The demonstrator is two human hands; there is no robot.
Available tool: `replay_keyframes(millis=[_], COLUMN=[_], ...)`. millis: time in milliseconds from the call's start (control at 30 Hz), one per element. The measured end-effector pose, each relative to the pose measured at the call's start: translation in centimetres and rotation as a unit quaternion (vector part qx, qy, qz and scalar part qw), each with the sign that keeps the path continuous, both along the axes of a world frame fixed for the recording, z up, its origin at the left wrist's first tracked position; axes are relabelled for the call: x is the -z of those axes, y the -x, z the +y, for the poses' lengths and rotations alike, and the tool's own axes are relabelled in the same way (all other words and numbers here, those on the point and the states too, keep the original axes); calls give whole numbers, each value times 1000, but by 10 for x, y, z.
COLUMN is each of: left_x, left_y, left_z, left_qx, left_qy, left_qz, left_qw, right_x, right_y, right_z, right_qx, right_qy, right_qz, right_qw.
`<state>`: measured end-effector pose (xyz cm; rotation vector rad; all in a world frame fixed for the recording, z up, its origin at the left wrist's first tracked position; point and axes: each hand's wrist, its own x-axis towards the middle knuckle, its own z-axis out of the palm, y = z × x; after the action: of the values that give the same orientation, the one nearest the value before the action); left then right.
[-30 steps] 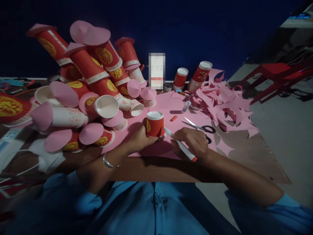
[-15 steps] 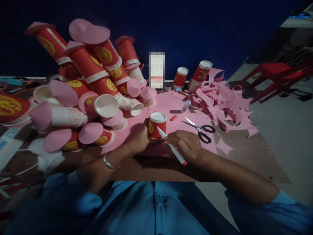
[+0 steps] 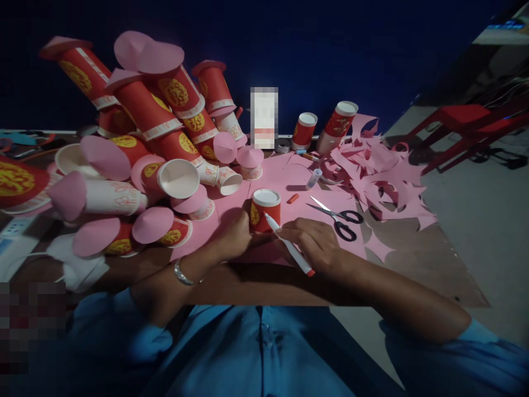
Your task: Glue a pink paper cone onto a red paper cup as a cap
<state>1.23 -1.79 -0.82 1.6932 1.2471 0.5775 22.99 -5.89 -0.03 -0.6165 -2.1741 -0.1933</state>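
A left hand (image 3: pixel 235 236) steadies a red cup (image 3: pixel 265 216) as the right (image 3: pixel 316 242) grips a white marker (image 3: pixel 291 249) against it.

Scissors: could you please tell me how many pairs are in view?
1: the scissors lie open on the pink paper, between the right hand and the scraps. Others may be hidden under the scraps.

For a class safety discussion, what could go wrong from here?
The marker has its tip at the red cup, so a slip of the right hand could leave a stray mark. The scissors lie open beside that hand and might nick it if it reaches out. The leaning cup stacks might topple if the left hand bumps them.
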Motion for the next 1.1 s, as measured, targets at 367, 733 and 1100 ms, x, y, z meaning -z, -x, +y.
replay_keyframes(millis=[367,733,1100], left_x=[-4,-1,11], left_y=[-6,-5,0], left_z=[-2,-1,4], left_qx=[-48,-48,-43], left_qy=[24,31,13], left_qz=[-14,-35,-44], left_qw=[998,998,998], right_x=[7,4,2], right_y=[1,1,2], right_z=[0,-1,0], right_qx=[-23,-24,11], right_qy=[-14,4,-19], right_qz=[0,-10,31], right_qw=[1000,1000,999])
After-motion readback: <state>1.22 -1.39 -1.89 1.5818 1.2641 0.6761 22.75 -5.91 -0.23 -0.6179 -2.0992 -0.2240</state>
